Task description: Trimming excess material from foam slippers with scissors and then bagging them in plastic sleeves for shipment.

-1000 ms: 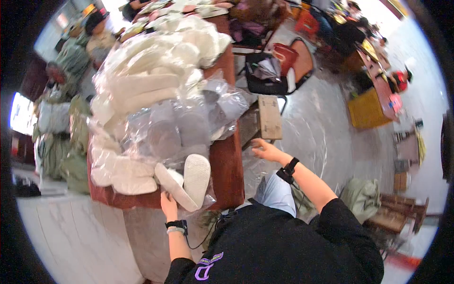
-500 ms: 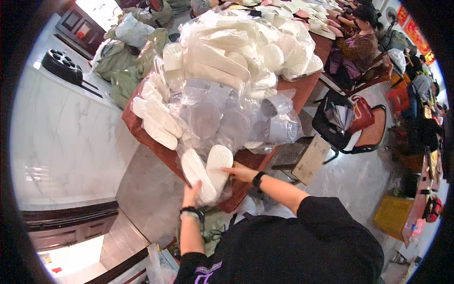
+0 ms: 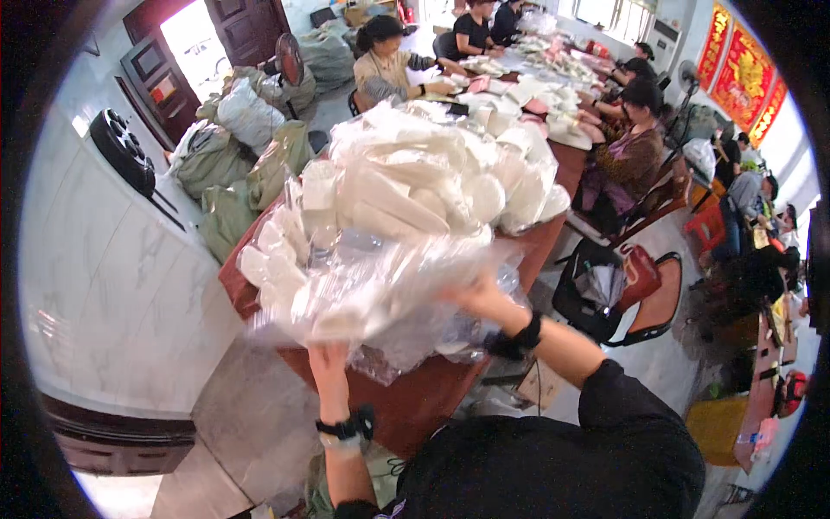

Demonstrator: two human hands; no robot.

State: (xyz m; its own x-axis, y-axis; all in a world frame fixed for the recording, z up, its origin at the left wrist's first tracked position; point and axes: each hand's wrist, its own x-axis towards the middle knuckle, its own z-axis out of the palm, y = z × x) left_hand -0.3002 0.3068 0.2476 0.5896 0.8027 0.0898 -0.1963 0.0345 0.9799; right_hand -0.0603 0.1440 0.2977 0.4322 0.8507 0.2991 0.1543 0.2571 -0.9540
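A clear plastic bag with white slippers in it (image 3: 367,290) is lifted over the near end of the table, smeared by motion. My left hand (image 3: 329,368) grips its lower left edge, the fingertips hidden by the plastic. At the bag's right end my right hand (image 3: 486,301) is closed on it, blurred. Behind and under it lie more bagged slippers: a big heap of white ones (image 3: 406,173) and grey-blue ones mostly covered by the raised bag. The table's reddish-brown cover (image 3: 406,402) shows below.
Green and white sacks (image 3: 251,121) stand left of the table. A chair with bags on it (image 3: 648,298) is at the right. People sit along the table's far part, among them one in a patterned top (image 3: 618,169). A black fan-like fixture (image 3: 125,156) hangs on the left wall.
The white slippers in their bag have been raised from the table's near edge, up and away from me, and turned more level. The view has tilted up, showing more people.
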